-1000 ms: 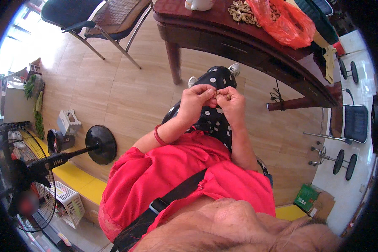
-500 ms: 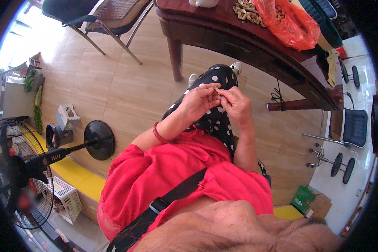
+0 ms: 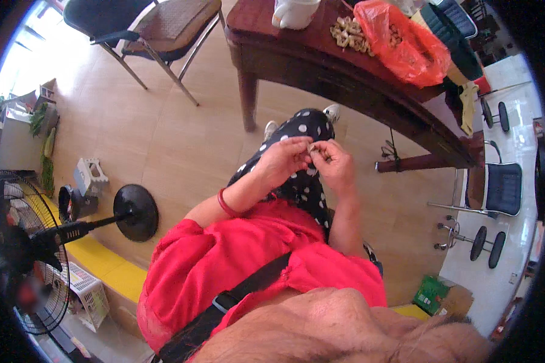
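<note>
Above my lap, my left hand [image 3: 284, 161] and my right hand [image 3: 335, 166] meet at the fingertips. Pinched between them is a small pale brown piece that looks like a peanut [image 3: 311, 148], partly hidden by the fingers. My left fingers curl around its near side, and my right thumb and forefinger press on it from the right. On the dark red table [image 3: 303, 51] ahead lies a heap of pale shells [image 3: 349, 35]. Beside the heap, a red plastic bag [image 3: 429, 62] lies open with several brown peanuts [image 3: 395, 35] inside.
A white mug [image 3: 295, 13] stands near the table's left end. A yellow cloth [image 3: 468, 107] hangs at its right end. A chair [image 3: 169, 27] is ahead on the left. A black standing fan [image 3: 136, 212] is to my left, and a green box [image 3: 431, 294] at right.
The view has shifted, so the table and its things sit lower and more of the mug shows. My hands stay together, with the fingers slightly rearranged around the small piece.
</note>
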A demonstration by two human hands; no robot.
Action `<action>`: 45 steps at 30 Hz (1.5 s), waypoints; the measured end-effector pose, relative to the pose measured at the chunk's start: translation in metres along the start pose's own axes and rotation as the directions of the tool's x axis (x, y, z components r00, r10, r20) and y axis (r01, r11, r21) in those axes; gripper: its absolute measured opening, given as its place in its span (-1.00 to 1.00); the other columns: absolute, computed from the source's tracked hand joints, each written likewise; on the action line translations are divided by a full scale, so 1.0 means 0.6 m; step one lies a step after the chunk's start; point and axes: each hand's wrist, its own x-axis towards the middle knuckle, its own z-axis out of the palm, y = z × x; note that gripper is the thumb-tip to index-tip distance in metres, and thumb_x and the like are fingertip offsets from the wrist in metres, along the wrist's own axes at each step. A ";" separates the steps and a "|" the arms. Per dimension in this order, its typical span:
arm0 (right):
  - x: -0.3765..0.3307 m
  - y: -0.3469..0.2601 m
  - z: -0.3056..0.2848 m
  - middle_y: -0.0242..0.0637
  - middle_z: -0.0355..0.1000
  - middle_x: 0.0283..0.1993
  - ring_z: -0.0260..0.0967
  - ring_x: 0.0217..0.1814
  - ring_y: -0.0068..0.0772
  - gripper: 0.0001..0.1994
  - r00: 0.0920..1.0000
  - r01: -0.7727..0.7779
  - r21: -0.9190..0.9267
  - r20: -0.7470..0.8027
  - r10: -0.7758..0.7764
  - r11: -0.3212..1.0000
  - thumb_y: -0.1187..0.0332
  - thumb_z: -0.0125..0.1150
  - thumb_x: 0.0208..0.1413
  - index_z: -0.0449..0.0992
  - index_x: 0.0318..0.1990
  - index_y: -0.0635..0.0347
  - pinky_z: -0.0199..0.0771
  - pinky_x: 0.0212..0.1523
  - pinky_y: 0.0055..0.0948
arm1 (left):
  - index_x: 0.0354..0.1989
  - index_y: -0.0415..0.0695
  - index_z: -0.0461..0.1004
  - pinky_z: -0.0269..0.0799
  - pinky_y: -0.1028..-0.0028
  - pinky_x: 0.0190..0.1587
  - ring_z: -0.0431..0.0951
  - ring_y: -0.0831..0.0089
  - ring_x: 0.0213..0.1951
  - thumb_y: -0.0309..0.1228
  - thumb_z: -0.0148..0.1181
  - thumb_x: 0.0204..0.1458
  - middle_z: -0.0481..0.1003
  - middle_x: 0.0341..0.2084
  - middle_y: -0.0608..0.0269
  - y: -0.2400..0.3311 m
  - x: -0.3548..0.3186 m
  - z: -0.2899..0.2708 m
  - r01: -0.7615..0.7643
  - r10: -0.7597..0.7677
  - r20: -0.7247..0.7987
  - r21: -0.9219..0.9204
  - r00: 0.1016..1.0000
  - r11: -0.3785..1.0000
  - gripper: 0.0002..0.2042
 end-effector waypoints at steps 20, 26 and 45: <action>0.049 0.012 0.035 -0.13 0.44 -0.54 0.44 -0.50 -0.25 -0.75 0.986 -0.149 -0.103 0.059 0.155 0.983 0.31 0.20 -0.11 0.46 -0.29 0.28 0.41 -0.43 -0.38 | 0.00 -0.31 0.31 0.43 0.50 -0.23 0.49 0.44 -0.26 -0.49 -0.08 0.10 0.46 -0.24 0.17 0.029 0.004 -0.006 -0.065 0.067 -0.012 0.119 0.998 0.991 -0.70; 0.092 -0.014 0.014 -0.29 0.44 -0.53 0.38 -0.48 -0.51 -0.78 0.998 -0.059 0.028 -0.025 0.060 0.998 0.34 0.20 -0.09 0.45 -0.32 0.29 0.38 -0.44 -0.47 | -0.06 -0.28 0.32 0.41 0.54 -0.34 0.48 0.43 -0.37 -0.55 -0.09 0.09 0.48 -0.32 0.11 0.052 -0.009 0.000 -0.055 0.055 0.018 -0.008 0.998 0.998 -0.76; 0.342 -0.021 -0.107 -0.16 0.47 -0.43 0.45 -0.40 -0.36 -0.78 0.805 0.331 -0.107 -0.486 -0.340 0.937 0.32 0.10 0.05 0.44 -0.22 0.29 0.40 -0.35 -0.40 | -0.15 -0.25 0.36 0.45 0.50 -0.24 0.45 0.49 -0.32 -0.59 -0.19 0.10 0.45 -0.32 0.18 0.337 0.061 0.205 -0.731 0.781 0.328 0.644 0.531 0.226 -0.79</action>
